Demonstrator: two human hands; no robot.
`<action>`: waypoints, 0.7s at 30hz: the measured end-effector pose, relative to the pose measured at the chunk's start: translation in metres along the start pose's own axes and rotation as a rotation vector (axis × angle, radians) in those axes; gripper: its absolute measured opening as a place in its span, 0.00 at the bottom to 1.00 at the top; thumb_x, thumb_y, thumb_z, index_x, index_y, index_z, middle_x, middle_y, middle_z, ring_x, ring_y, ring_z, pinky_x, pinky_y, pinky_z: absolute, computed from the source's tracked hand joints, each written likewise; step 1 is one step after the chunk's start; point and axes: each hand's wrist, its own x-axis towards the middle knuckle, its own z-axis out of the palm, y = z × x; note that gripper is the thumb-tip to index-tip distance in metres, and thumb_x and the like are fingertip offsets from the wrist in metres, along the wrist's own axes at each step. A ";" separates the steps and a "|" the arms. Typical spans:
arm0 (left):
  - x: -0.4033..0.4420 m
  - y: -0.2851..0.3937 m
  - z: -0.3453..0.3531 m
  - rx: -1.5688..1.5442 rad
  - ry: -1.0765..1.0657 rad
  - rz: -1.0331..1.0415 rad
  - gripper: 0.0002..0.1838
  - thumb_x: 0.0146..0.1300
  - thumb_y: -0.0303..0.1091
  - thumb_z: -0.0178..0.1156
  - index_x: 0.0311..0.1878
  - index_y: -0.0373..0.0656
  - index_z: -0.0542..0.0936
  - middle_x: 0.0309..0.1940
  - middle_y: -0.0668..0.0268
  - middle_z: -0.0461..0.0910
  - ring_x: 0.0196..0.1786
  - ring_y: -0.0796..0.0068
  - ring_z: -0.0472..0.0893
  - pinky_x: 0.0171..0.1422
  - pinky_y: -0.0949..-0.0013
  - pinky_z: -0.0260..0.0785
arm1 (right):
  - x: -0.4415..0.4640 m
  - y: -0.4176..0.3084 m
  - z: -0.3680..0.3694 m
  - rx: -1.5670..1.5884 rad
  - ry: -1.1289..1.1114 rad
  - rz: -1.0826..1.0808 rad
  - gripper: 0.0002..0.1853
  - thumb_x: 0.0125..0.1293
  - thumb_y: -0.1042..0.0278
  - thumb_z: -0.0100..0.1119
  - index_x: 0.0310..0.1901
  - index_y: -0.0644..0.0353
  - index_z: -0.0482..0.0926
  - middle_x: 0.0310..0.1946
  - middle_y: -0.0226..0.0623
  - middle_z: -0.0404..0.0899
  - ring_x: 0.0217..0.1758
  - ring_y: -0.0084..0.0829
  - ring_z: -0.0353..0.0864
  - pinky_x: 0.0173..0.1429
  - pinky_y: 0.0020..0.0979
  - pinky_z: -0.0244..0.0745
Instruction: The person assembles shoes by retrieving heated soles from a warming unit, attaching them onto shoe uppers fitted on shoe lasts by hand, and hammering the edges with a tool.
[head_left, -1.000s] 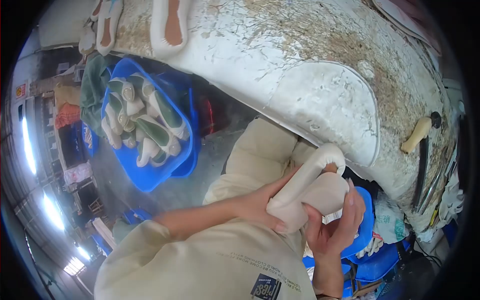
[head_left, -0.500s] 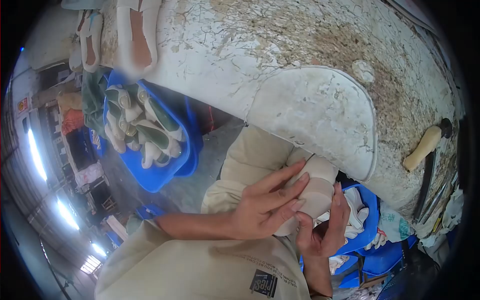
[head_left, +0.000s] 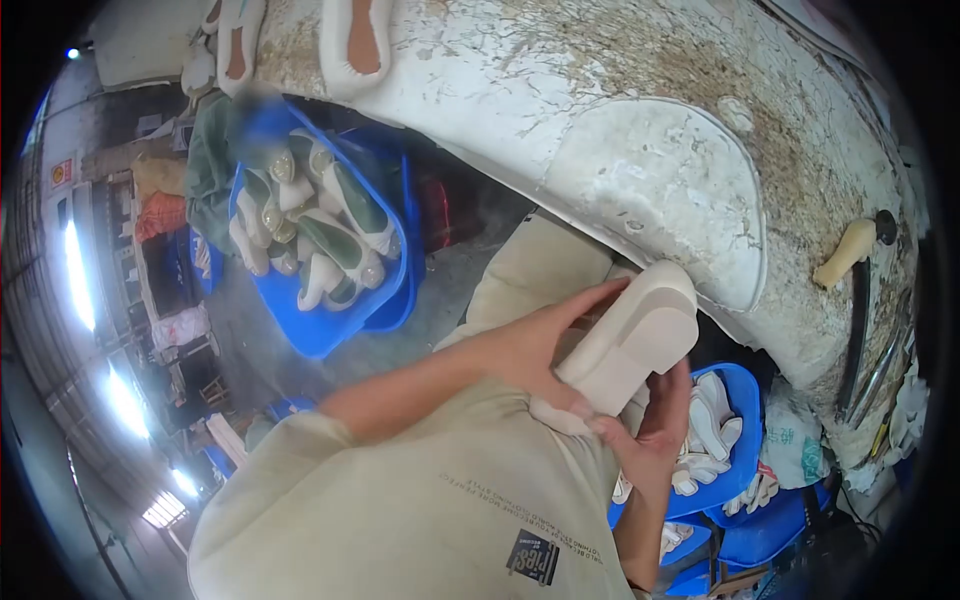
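Observation:
A cream shoe (head_left: 640,345) is held over my lap, tilted, with its pale sole and low block heel turned up toward me. My left hand (head_left: 540,345) grips it from the left, thumb on the near side and fingers reaching behind. On the opposite side my right hand (head_left: 655,430) is closed around it, thumb at the lower part and fingers mostly hidden underneath. Just beyond the shoe lies the edge of a rounded white pad (head_left: 660,190) on the worn workbench (head_left: 470,90).
A blue basket (head_left: 300,335) of cream shoes with green insides stands at left. Pale shoes (head_left: 357,75) rest on the bench's far edge. A wooden-handled tool (head_left: 845,255) lies right, beside a dark curved bar (head_left: 858,350). Below, a blue bin (head_left: 747,400) holds white pieces.
The shoe has been turned so its sole and heel now show. My left fingers have gone from its top to behind it. The whole view has shifted slightly.

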 end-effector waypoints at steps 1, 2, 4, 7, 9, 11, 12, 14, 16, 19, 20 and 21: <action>0.004 -0.005 0.002 -0.001 -0.015 -0.010 0.64 0.34 0.38 0.84 0.76 0.37 0.57 0.67 0.54 0.71 0.69 0.62 0.72 0.73 0.57 0.65 | 0.001 0.001 0.002 0.086 0.013 0.012 0.61 0.41 0.68 0.86 0.74 0.68 0.54 0.67 0.48 0.68 0.71 0.42 0.69 0.72 0.40 0.66; 0.011 -0.011 0.005 -0.088 -0.042 -0.034 0.62 0.34 0.38 0.84 0.75 0.36 0.59 0.66 0.56 0.72 0.67 0.64 0.73 0.72 0.58 0.66 | 0.002 0.001 0.000 0.063 0.028 0.002 0.59 0.41 0.68 0.86 0.73 0.68 0.56 0.66 0.48 0.69 0.70 0.42 0.70 0.71 0.40 0.66; 0.030 -0.020 0.009 -0.225 -0.046 -0.055 0.58 0.36 0.38 0.83 0.72 0.34 0.63 0.62 0.60 0.75 0.64 0.68 0.75 0.70 0.61 0.68 | 0.008 0.002 -0.006 0.044 0.002 -0.044 0.54 0.43 0.69 0.85 0.71 0.68 0.60 0.64 0.48 0.71 0.68 0.42 0.72 0.71 0.40 0.67; 0.062 -0.030 0.009 -0.271 -0.070 -0.017 0.51 0.32 0.35 0.82 0.66 0.34 0.70 0.56 0.59 0.79 0.59 0.68 0.78 0.65 0.63 0.72 | 0.015 0.001 -0.011 0.068 0.121 0.037 0.47 0.43 0.71 0.84 0.65 0.68 0.66 0.57 0.44 0.77 0.59 0.37 0.78 0.66 0.37 0.72; 0.065 -0.028 0.013 -0.351 -0.103 0.020 0.50 0.31 0.34 0.82 0.64 0.34 0.71 0.52 0.59 0.81 0.56 0.66 0.80 0.62 0.63 0.73 | 0.037 0.024 -0.035 0.026 0.181 0.034 0.41 0.44 0.75 0.79 0.63 0.68 0.69 0.53 0.41 0.79 0.54 0.33 0.80 0.64 0.35 0.74; 0.058 -0.021 0.017 -0.500 -0.148 -0.001 0.51 0.31 0.34 0.82 0.65 0.34 0.69 0.51 0.58 0.81 0.55 0.65 0.80 0.61 0.63 0.73 | 0.061 0.048 -0.061 -0.067 0.133 -0.070 0.38 0.46 0.76 0.75 0.61 0.68 0.71 0.53 0.40 0.80 0.53 0.32 0.80 0.63 0.35 0.74; 0.058 -0.020 0.019 -0.580 -0.189 -0.022 0.52 0.31 0.34 0.82 0.65 0.34 0.69 0.52 0.58 0.80 0.56 0.64 0.79 0.62 0.63 0.73 | 0.073 0.058 -0.077 -0.063 0.083 -0.105 0.38 0.46 0.76 0.75 0.61 0.68 0.71 0.54 0.41 0.79 0.54 0.32 0.80 0.63 0.35 0.73; 0.050 -0.019 0.018 -0.550 -0.209 0.027 0.54 0.31 0.34 0.82 0.67 0.35 0.67 0.55 0.57 0.78 0.59 0.63 0.78 0.63 0.63 0.72 | 0.073 0.050 -0.071 -0.100 0.042 -0.215 0.36 0.52 0.71 0.72 0.64 0.69 0.69 0.57 0.44 0.77 0.57 0.35 0.79 0.64 0.36 0.73; 0.045 -0.018 0.019 -0.340 -0.153 0.174 0.56 0.32 0.35 0.82 0.68 0.36 0.64 0.57 0.55 0.76 0.62 0.62 0.76 0.65 0.63 0.70 | 0.061 0.026 -0.064 -0.187 0.055 -0.365 0.34 0.65 0.64 0.66 0.68 0.71 0.65 0.62 0.49 0.73 0.62 0.39 0.77 0.65 0.38 0.73; 0.000 0.021 0.021 0.216 -0.108 0.385 0.62 0.36 0.46 0.84 0.72 0.36 0.58 0.59 0.52 0.73 0.64 0.60 0.73 0.69 0.60 0.65 | 0.024 -0.027 -0.004 0.340 -0.084 -0.326 0.50 0.72 0.23 0.24 0.70 0.69 0.64 0.68 0.54 0.67 0.70 0.46 0.69 0.74 0.48 0.65; -0.013 0.022 0.025 0.288 -0.078 0.452 0.60 0.39 0.47 0.83 0.72 0.37 0.57 0.59 0.51 0.73 0.65 0.59 0.73 0.70 0.60 0.65 | 0.017 -0.017 0.002 0.312 0.092 -0.237 0.49 0.73 0.25 0.22 0.66 0.69 0.70 0.64 0.54 0.73 0.67 0.46 0.72 0.73 0.48 0.66; -0.026 0.020 0.028 0.342 -0.052 0.523 0.59 0.42 0.48 0.83 0.72 0.37 0.57 0.59 0.51 0.72 0.65 0.57 0.73 0.70 0.60 0.65 | 0.013 -0.024 0.016 0.186 0.177 -0.191 0.49 0.74 0.26 0.21 0.61 0.69 0.75 0.58 0.53 0.78 0.63 0.46 0.77 0.71 0.47 0.69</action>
